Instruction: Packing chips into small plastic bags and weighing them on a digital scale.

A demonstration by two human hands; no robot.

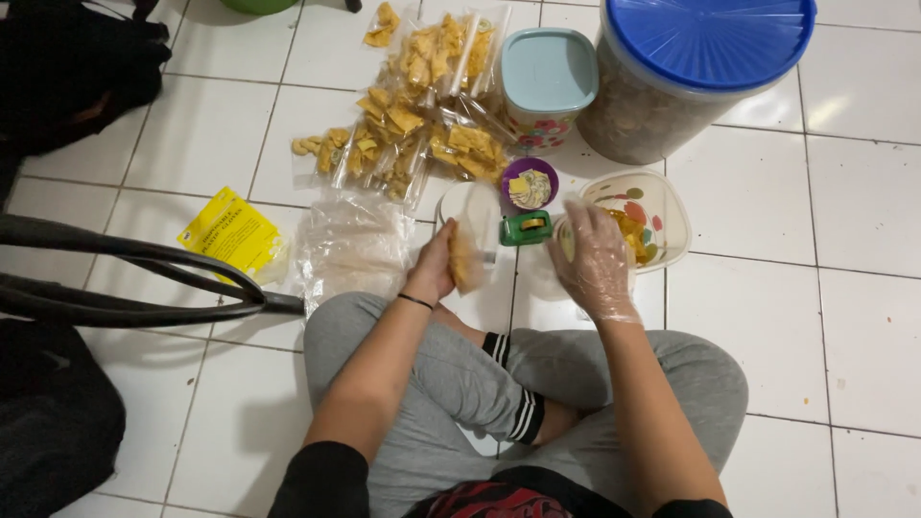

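Left hand (434, 270) grips a narrow clear plastic bag of yellow chips (466, 251), long axis upright, open mouth pointing away from the sitter, held above the white tiled floor (767, 192). Right hand (595, 259), in a thin crinkled transparent glove, rests half-open over the rounded square bowl (672, 206) of chips. A green tape dispenser (526, 227) lies between the hands.

Clear filled snack bags (413, 115) heaped beyond a flat yellow packet (233, 233).
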